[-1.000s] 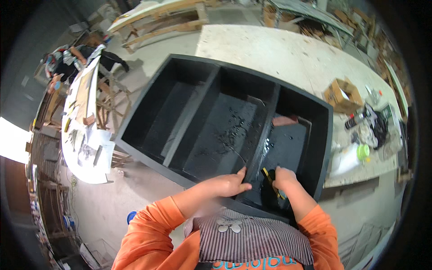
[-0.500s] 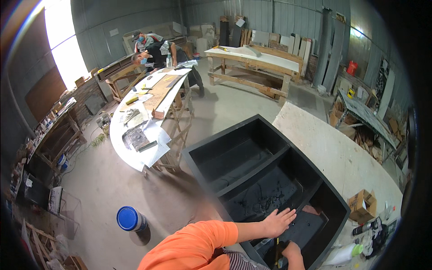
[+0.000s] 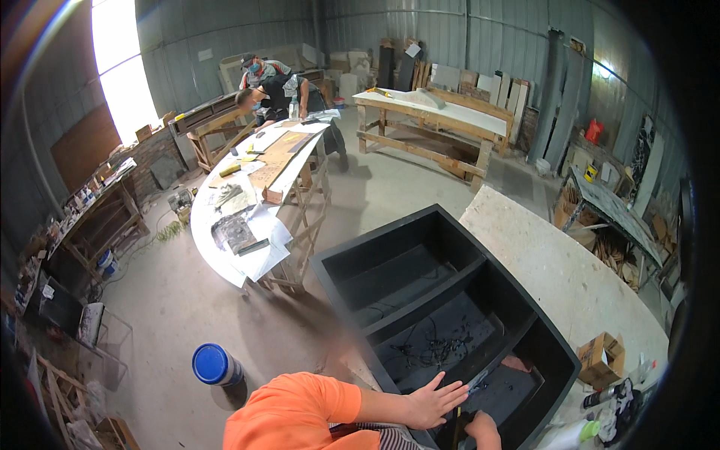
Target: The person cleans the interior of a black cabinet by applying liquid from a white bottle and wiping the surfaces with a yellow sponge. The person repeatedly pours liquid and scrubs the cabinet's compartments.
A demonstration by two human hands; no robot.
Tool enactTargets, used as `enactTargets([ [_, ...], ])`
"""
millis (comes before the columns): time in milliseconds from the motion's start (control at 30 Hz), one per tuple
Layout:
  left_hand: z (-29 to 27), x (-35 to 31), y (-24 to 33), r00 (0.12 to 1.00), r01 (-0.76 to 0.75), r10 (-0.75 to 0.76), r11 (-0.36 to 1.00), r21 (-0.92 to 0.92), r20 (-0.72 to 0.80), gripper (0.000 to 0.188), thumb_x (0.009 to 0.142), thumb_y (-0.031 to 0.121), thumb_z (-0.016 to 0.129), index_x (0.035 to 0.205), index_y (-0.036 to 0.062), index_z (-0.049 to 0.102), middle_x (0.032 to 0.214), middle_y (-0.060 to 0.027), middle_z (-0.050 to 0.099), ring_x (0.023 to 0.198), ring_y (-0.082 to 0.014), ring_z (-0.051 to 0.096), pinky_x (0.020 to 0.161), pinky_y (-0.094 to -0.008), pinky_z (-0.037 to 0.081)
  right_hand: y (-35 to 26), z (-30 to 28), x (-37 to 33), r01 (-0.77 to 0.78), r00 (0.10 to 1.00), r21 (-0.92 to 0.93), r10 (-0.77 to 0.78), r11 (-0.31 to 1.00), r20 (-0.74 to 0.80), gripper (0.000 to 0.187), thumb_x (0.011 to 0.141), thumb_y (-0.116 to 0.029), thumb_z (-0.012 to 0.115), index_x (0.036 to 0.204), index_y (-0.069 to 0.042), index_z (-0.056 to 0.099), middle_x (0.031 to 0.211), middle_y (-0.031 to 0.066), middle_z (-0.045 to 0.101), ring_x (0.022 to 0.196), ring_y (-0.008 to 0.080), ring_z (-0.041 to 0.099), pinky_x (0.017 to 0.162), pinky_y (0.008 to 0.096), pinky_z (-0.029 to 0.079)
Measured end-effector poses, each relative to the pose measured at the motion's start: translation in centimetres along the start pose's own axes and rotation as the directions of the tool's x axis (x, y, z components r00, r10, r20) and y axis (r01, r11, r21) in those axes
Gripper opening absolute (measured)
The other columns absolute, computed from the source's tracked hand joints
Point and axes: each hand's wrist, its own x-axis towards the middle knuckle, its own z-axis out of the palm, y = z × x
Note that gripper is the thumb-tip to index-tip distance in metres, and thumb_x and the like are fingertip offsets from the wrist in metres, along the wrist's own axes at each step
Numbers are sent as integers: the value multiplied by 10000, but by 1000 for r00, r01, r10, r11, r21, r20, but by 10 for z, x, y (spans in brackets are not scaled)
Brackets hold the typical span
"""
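A large black cabinet box with three compartments lies open side up on a pale work table. My left hand rests flat, fingers spread, on the near divider of the cabinet, holding nothing. My right hand sits at the bottom edge, closed around a thin dark tool with a yellow mark that points into the nearest compartment. An orange sleeve covers my left upper arm. Pale scratch marks show on the floor of the middle compartment.
A blue-lidded tub stands on the concrete floor at lower left. A long white trestle table holds boards and tools; two people bend over its far end. A cardboard box and small items sit at the right.
The view has swung up and left, from straight down at the cabinet to the workshop beyond. My left hand has flattened on the divider; my right hand stays on the tool.
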Motion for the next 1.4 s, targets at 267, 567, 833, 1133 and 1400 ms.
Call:
enactTargets([
  [267,1,38,-12,968,56,-9,982,180,-251,731,884,344,573,1456,-79,406,1556,-232,349,1449,-366,317,1093,-687,230,-17,-38,-43,175,963,172,-132,970,-234,422,803,-263,729,1096,21,622,1054,276,675,1016,427,649,887,490,523],
  [567,-20,140,-49,977,173,-151,974,147,-150,740,958,386,510,1546,11,261,1640,-136,218,1524,-268,185,1178,-643,139,-2,-41,-132,267,908,579,0,770,-419,323,896,-248,684,1114,-14,635,982,154,720,913,309,695,797,390,544],
  [833,-39,239,-71,948,315,-303,932,179,-93,797,958,428,526,1569,37,197,1662,-124,140,1537,-264,134,1173,-653,116,6,-2,-208,310,828,761,232,570,-511,229,912,-190,655,1063,-22,688,980,141,702,853,265,691,774,344,548],
  [1133,-42,298,-73,855,510,-473,842,177,-212,873,917,494,608,1534,-1,236,1556,-178,358,1479,-334,260,1123,-682,221,47,49,-246,281,603,876,638,391,-479,165,918,-136,652,1008,-7,699,876,71,699,740,143,639,704,284,520],
  [1400,-40,294,-72,843,535,-501,814,225,-195,873,909,464,647,1553,65,214,1542,-133,381,1474,-309,288,1131,-656,257,111,107,-225,153,509,903,751,401,-419,183,909,-159,609,995,-22,694,959,152,702,865,295,679,773,364,530],
])
